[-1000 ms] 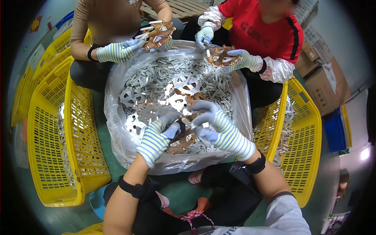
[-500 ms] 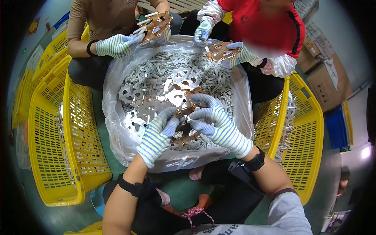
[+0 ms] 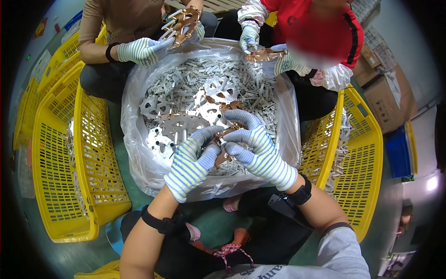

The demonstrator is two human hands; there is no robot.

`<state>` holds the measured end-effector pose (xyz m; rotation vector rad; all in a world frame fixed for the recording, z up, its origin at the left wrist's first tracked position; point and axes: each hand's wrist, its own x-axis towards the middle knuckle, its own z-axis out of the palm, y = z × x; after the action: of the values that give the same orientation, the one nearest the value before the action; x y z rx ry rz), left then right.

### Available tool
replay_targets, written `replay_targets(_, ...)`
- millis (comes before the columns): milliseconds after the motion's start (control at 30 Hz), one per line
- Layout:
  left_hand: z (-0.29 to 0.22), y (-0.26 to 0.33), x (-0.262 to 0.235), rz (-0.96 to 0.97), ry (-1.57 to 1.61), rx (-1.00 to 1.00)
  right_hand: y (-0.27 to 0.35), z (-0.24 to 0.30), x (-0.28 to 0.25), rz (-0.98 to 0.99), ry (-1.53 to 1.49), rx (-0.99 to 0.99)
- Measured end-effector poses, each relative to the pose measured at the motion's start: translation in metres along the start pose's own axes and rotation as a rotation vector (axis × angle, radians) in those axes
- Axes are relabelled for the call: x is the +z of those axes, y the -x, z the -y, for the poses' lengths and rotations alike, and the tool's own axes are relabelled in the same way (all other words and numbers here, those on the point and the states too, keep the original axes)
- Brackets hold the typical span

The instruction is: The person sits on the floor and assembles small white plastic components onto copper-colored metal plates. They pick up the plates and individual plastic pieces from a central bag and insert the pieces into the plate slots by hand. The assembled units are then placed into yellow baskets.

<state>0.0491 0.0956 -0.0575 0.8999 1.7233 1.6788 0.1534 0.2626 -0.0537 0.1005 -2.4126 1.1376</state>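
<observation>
My left hand [image 3: 191, 162], in a striped glove, grips the near left side of a copper-coloured metal plate [image 3: 224, 157] with cut-outs and short posts. My right hand [image 3: 261, 152], gloved alike, is closed on the plate's right side. Between its thumb and fingertips is a small silvery piece [image 3: 222, 141], set against the plate; whether it is fixed there I cannot tell. Fingers hide much of the plate. Just beyond lie silvery cut-out discs [image 3: 220, 90] with dark and light posts, on a heap of small grey metal strips [image 3: 179, 79].
A clear plastic liner [image 3: 135, 160] surrounds the heap. Yellow baskets [image 3: 82, 162] stand at left, and another yellow basket [image 3: 360, 179] at right. Across from me, two people's gloved hands [image 3: 145, 50] hold copper-coloured plates [image 3: 186, 27]. Cardboard boxes [image 3: 388, 100] are at far right.
The plate in my hands has tilted and shows more edge-on. My left hand has shifted slightly right. The right-hand person's plate has also turned flatter to view.
</observation>
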Motion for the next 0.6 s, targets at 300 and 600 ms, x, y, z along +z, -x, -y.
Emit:
replay_targets(300, -0.006, 0.003, 0.004, -0.102, 0.022, -0.005, 0.003, -0.001, 0.008, -0.022, -0.032, -0.049)
replay_targets(600, 0.002, 0.005, 0.002, -0.119, -0.003, 0.024, 0.005, -0.001, 0.014, -0.053, -0.028, -0.074)
